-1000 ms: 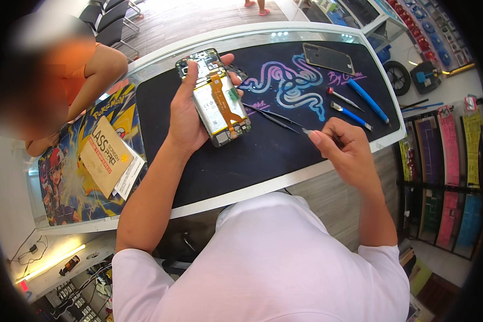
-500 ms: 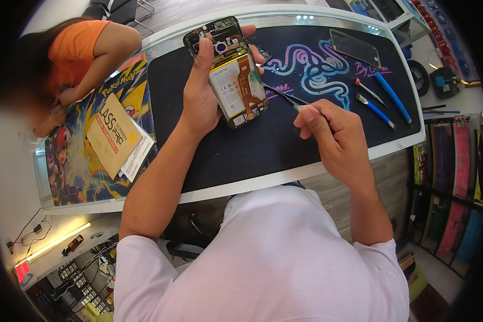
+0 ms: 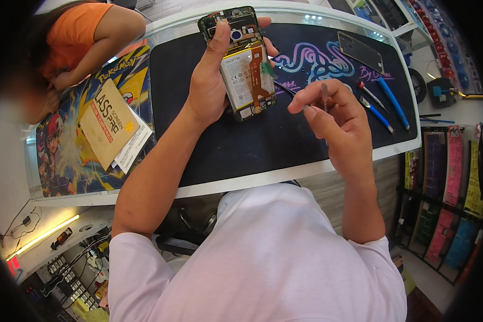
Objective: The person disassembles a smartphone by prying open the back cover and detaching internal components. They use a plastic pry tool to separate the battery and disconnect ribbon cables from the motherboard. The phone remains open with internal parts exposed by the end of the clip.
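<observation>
My left hand (image 3: 206,88) is wrapped round an opened smartphone (image 3: 243,78), raised over the dark mat. Its back is off, baring a white battery, an orange-brown flex cable, a green tab and the circuit board around a round camera opening. My thumb presses on the upper board. To the right of the phone, my right hand (image 3: 341,115) is closed, pinching a thin metal tool (image 3: 324,90) that stands up between the fingers. A dark slender tool (image 3: 285,88) shows between the phone and my right fingertips; whether it lies on the mat I cannot tell.
On the dark mat (image 3: 198,166) at right lie a clear phone case (image 3: 360,52), a screwdriver (image 3: 371,91), a blue-handled knife (image 3: 377,114) and a blue stick-like tool (image 3: 393,103). A cardboard sleeve (image 3: 106,123) sits at left, near a person in orange (image 3: 75,32) leaning on the counter.
My left hand has shifted the phone slightly right and up. My right hand has lifted and turned, so the metal tool now points upward between its fingers.
</observation>
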`<state>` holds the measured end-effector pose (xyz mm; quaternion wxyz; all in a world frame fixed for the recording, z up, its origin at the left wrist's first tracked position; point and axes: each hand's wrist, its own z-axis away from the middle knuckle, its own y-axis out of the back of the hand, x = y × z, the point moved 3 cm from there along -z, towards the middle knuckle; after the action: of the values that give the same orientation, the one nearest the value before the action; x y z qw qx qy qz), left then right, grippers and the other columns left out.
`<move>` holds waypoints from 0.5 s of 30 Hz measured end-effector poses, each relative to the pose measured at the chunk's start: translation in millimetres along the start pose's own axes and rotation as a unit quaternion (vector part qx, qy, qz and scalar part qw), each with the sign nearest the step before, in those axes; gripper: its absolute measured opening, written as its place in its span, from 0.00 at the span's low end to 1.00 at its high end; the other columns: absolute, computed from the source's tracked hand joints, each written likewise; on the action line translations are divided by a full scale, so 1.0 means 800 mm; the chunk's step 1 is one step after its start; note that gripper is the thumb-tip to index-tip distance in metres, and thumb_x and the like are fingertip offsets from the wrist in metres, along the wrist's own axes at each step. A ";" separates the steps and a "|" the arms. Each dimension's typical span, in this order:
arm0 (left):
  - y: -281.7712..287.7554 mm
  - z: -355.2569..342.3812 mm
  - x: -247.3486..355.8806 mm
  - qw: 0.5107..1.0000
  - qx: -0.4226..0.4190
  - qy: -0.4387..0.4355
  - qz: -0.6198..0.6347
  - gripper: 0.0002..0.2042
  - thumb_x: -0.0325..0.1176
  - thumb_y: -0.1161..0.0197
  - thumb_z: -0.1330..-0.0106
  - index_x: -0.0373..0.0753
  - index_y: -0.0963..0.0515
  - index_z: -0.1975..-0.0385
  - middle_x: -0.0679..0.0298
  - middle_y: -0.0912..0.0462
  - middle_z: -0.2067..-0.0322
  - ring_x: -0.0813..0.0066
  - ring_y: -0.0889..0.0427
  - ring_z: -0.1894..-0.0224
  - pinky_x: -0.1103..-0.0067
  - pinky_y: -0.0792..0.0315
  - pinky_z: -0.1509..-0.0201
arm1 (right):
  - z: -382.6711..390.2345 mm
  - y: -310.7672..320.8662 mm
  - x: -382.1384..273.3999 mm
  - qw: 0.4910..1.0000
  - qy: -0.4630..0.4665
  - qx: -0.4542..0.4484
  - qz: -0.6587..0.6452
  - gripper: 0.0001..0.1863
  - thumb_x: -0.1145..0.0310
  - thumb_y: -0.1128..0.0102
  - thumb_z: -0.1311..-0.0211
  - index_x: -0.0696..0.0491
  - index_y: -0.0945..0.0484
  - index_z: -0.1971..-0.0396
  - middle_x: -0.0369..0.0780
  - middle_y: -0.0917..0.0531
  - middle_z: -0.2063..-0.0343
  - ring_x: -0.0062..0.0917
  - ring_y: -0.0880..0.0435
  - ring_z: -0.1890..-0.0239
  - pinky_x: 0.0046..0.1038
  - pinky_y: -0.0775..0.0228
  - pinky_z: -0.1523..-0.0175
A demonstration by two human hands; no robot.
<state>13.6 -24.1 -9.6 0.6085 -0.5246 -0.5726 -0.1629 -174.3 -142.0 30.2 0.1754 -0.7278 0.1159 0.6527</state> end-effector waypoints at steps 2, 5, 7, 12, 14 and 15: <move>0.000 0.000 0.000 1.000 0.000 0.002 -0.002 0.44 0.68 0.63 0.15 0.31 0.34 0.22 0.56 0.14 0.49 0.68 0.13 0.46 0.73 0.15 0.43 | -0.004 0.007 0.002 0.998 -0.023 -0.037 -0.048 0.09 0.76 0.40 0.23 0.57 0.14 0.50 0.36 0.13 0.58 0.10 0.27 0.71 0.14 0.38 0.64; -0.001 0.000 -0.002 1.000 0.001 0.009 0.002 0.43 0.68 0.63 0.15 0.31 0.34 0.22 0.56 0.14 0.49 0.68 0.13 0.46 0.73 0.14 0.43 | -0.006 0.011 0.008 0.995 -0.046 -0.052 -0.075 0.09 0.72 0.39 0.23 0.57 0.13 0.53 0.35 0.13 0.60 0.08 0.35 0.75 0.15 0.45 0.68; -0.001 0.000 -0.001 1.000 0.001 0.010 0.007 0.43 0.68 0.63 0.15 0.31 0.34 0.22 0.56 0.14 0.49 0.68 0.13 0.46 0.73 0.14 0.44 | -0.007 0.012 0.009 0.994 -0.057 -0.056 -0.080 0.09 0.71 0.40 0.23 0.57 0.12 0.54 0.34 0.13 0.60 0.07 0.35 0.74 0.14 0.45 0.68; 0.000 0.000 -0.002 1.000 0.001 0.013 0.010 0.43 0.68 0.63 0.15 0.31 0.34 0.22 0.55 0.14 0.49 0.68 0.13 0.46 0.73 0.14 0.44 | -0.007 0.010 0.001 0.994 -0.093 -0.039 -0.039 0.10 0.69 0.33 0.23 0.58 0.11 0.50 0.30 0.16 0.65 0.09 0.28 0.69 0.15 0.38 0.64; 0.001 -0.001 -0.002 1.000 0.000 0.015 0.017 0.43 0.69 0.63 0.15 0.31 0.33 0.22 0.55 0.14 0.49 0.68 0.13 0.46 0.73 0.14 0.44 | -0.003 0.005 0.000 0.996 -0.088 -0.007 -0.015 0.12 0.68 0.29 0.23 0.58 0.11 0.48 0.28 0.18 0.66 0.10 0.25 0.66 0.17 0.33 0.60; 0.002 -0.001 -0.003 1.000 -0.001 0.016 0.023 0.43 0.68 0.63 0.15 0.31 0.33 0.22 0.55 0.13 0.49 0.68 0.12 0.46 0.73 0.13 0.44 | -0.004 0.006 -0.002 0.997 -0.076 0.002 0.017 0.11 0.68 0.28 0.24 0.58 0.10 0.49 0.28 0.17 0.66 0.10 0.26 0.67 0.16 0.36 0.61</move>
<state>14.8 -25.0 -11.9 0.6207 -0.5354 -0.5505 -0.1584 -173.6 -147.4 31.3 0.1742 -0.6736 0.1165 0.7088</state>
